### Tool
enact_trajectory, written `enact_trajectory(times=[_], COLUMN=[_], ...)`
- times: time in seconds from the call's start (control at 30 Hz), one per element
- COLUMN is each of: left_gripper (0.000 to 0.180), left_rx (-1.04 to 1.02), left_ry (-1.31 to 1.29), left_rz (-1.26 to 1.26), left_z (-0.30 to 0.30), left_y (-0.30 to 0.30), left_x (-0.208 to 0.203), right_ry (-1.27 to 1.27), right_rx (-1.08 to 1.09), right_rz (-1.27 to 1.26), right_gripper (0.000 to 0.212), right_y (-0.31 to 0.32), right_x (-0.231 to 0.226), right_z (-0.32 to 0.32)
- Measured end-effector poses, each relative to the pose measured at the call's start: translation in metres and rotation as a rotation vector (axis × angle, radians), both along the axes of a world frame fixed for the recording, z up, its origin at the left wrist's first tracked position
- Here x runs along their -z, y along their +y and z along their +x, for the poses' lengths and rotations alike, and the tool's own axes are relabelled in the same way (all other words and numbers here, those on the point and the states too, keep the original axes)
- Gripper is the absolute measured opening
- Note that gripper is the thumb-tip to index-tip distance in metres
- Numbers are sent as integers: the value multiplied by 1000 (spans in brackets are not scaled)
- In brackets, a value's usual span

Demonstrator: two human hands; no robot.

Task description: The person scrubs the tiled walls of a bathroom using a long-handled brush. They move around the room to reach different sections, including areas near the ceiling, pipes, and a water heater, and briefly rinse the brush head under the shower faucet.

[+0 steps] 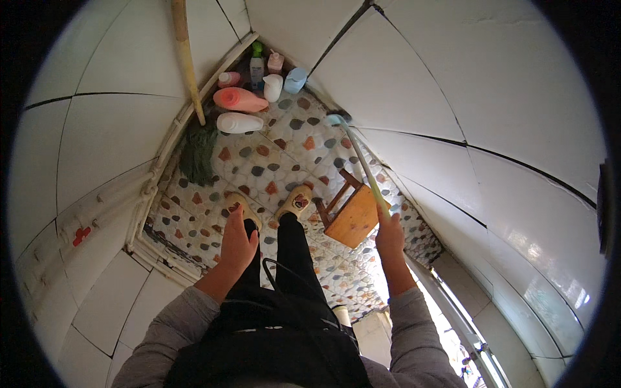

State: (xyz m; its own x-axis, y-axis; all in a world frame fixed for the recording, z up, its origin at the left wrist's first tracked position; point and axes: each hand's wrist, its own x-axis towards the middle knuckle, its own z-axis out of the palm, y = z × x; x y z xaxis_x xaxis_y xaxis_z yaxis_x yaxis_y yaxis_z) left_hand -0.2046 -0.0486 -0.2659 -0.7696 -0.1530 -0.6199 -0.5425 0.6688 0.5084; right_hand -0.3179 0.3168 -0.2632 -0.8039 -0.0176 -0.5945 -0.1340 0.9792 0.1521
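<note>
Your right grip tight round long brush, axis diagonal, head up-left near wall; left grip spread.

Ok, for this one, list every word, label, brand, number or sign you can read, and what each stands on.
No text is readable here.
Green-capped bottle: carries a label, but its print is too small and blurred to read.
Pink pump bottle: any print is too small to tell.
Right slipper: a dark and reddish decoration, no legible lettering.
</note>
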Motion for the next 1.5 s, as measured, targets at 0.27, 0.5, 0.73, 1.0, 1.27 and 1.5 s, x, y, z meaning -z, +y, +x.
enact_trajectory(times=[0.27,0.5,0.73,1.0,1.27,1.5], left_gripper=[72,71,72,70,75,76], left_rx=[-10,25,35,32,1,-68], left_ry=[-26,42,72,131,296,141], left_rz=[98,97,34,-20,-49,-87], left_z=[14,-10,-33,-28,-32,-39], left_y=[36,41,37,20,-11,0], left_x=[-25,-48,-87,-131,-140,-179], right_ry=[74,267,271,217,334,343], right_rx=[-66,-68,126,-78,-23,48], right_rz=[-57,-36,-93,-69,-5,-18], right_gripper=[60,71,64,58,65,58], right_y=[-8,76,78,43,118,101], right_x=[57,-60,-157,-87,-223,-252], right_z=[-40,48,72,-10,78,92])
